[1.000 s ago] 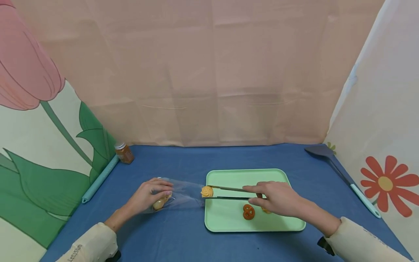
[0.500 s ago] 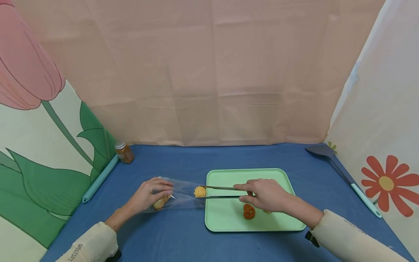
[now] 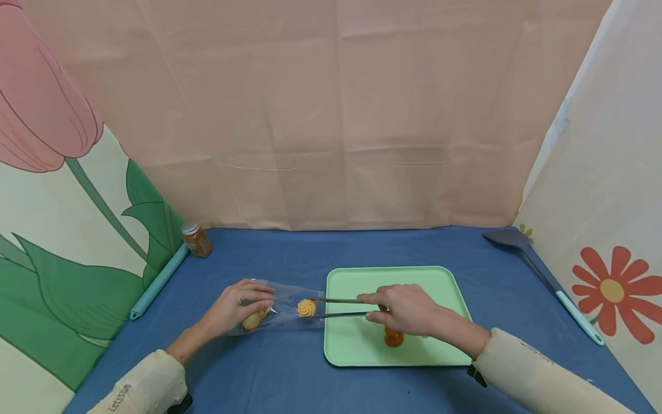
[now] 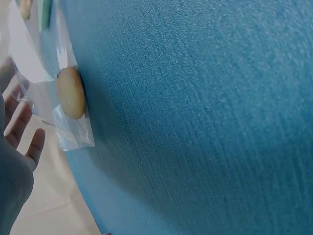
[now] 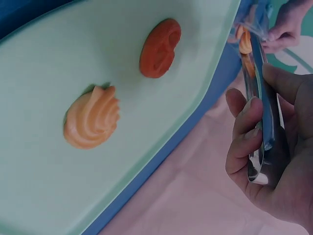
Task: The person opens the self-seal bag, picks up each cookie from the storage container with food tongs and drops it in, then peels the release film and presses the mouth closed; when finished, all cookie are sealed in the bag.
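Note:
My left hand point(image 3: 240, 305) holds a clear plastic bag point(image 3: 291, 292) whose mouth faces right, towards the tray. A pale oval cookie point(image 4: 71, 93) lies inside the bag, near the hand. My right hand point(image 3: 408, 307) grips metal tongs point(image 3: 341, 301), fingers and thumb round both arms. Between the tongs' tips, a swirled yellow cookie point(image 3: 307, 308) is within the bag's mouth. On the light green tray point(image 3: 351, 351) are a brown pretzel point(image 3: 393, 337), partly under the right hand, and another swirled cookie point(image 5: 93, 120), mostly hidden by that hand in the head view.
A brown jar with a silver lid point(image 3: 196, 240) stands at the back left, by a turquoise stick-like thing point(image 3: 160, 282) along the cloth's left edge. A dark turner point(image 3: 509, 237) with a light turquoise handle lies at the right edge.
My right hand has moved left with the tongs, bringing the swirled cookie from the tray's left edge into the bag's mouth. The left hand and bag have stayed in place.

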### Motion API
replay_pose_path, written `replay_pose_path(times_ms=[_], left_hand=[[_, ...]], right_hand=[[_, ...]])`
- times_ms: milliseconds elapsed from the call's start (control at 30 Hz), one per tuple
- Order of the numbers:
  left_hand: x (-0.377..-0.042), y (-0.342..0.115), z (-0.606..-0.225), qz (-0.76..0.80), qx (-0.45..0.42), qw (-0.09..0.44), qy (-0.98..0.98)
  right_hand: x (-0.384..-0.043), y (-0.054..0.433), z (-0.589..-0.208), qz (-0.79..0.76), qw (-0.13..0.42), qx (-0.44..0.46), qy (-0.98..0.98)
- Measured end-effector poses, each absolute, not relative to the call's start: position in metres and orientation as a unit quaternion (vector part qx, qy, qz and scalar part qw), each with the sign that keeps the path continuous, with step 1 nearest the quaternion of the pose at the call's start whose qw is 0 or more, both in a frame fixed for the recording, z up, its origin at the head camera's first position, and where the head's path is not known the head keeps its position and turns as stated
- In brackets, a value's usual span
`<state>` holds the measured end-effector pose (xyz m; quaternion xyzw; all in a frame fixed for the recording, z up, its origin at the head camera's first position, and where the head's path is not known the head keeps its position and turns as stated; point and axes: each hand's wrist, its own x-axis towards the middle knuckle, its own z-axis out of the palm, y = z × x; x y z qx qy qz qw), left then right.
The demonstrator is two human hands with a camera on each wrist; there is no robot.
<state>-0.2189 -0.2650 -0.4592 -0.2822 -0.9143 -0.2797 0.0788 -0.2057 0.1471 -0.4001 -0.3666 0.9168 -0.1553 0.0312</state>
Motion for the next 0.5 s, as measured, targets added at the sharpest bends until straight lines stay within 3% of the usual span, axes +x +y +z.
replay_pose_path(times_ms=[500], left_hand=[[-0.217, -0.265, -0.459, -0.274, -0.280, 0.082, -0.916]], right_hand=[[-0.211, 0.104, -0.405, -0.152, 0.015, -0.384, 0.910]])
